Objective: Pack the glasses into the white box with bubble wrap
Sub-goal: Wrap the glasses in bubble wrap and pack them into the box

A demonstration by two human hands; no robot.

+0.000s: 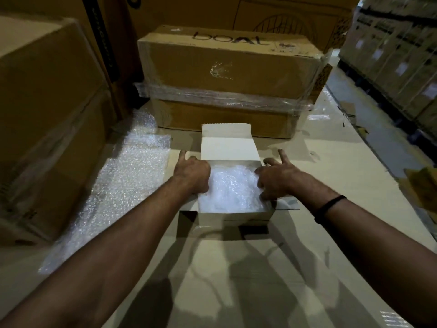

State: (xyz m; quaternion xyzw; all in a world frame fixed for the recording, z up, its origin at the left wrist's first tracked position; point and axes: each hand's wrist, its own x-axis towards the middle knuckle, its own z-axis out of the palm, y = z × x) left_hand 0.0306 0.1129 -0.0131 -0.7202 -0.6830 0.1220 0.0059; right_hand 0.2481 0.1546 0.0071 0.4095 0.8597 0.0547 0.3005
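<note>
Nearest the person is a flat cardboard surface [236,280] with both forearms reaching out over it. There's a black wristband [329,208] on the right one.

The white box [234,217] sits open in the middle of that surface. It's stuffed with bubble wrap [233,190], and the glasses can't be made out under it.

The left hand [191,172] is at the box's left wall, knuckles up and fingers tucked down by the wrap, one finger sticking out past the far corner. You can't tell if it's actually gripping anything. The right hand [276,179] has its fingers spread apart and lies on the wrap and the right edge, pressing rather than grabbing.

The box's lid flap [228,147] stands up on the far side. A loose sheet of bubble wrap [123,183] lies flat to the left of the box.

Just behind the flap is a brown carton [227,65] banded with clear plastic film [224,97]. The black writing on top reads something like "DOAL". A bigger carton [47,102] fills the left, and the dark strip of print beyond it isn't readable.

Far right, there are blurry stacked boxes [397,48].
</note>
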